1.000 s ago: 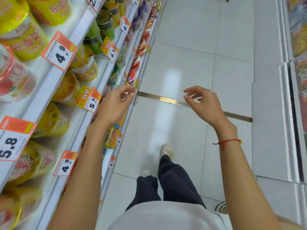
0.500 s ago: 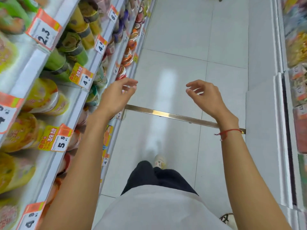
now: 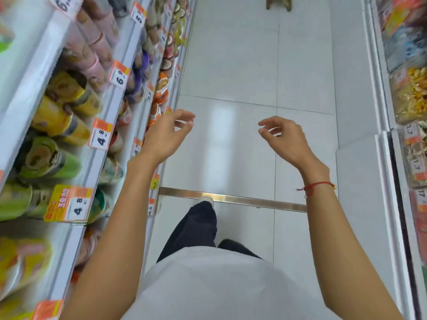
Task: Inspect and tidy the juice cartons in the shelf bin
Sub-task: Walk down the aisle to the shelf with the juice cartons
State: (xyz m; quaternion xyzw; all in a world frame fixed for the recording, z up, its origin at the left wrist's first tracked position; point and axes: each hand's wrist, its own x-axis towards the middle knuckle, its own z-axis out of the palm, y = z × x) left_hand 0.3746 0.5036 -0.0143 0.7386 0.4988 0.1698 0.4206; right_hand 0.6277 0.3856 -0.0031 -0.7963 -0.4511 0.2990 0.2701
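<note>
No juice cartons or shelf bin show in the head view. My left hand (image 3: 169, 132) hangs in the air over the aisle floor, close to the left shelf edge, fingers loosely curled and holding nothing. My right hand (image 3: 280, 137) floats at the same height over the white tiles, fingers loosely curled and empty, with a red string bracelet (image 3: 315, 186) on its wrist.
Left shelves (image 3: 71, 112) carry rows of noodle cups with orange price tags (image 3: 101, 134). Right shelves (image 3: 409, 93) hold snack packs. A metal floor strip (image 3: 242, 199) crosses the white tile aisle under my feet. A brown object (image 3: 278, 2) stands far ahead.
I have walked forward along the aisle; the floor strip has slid from ahead of my hands to under my feet. Different shelf goods pass by. Both hands stay raised and empty.
</note>
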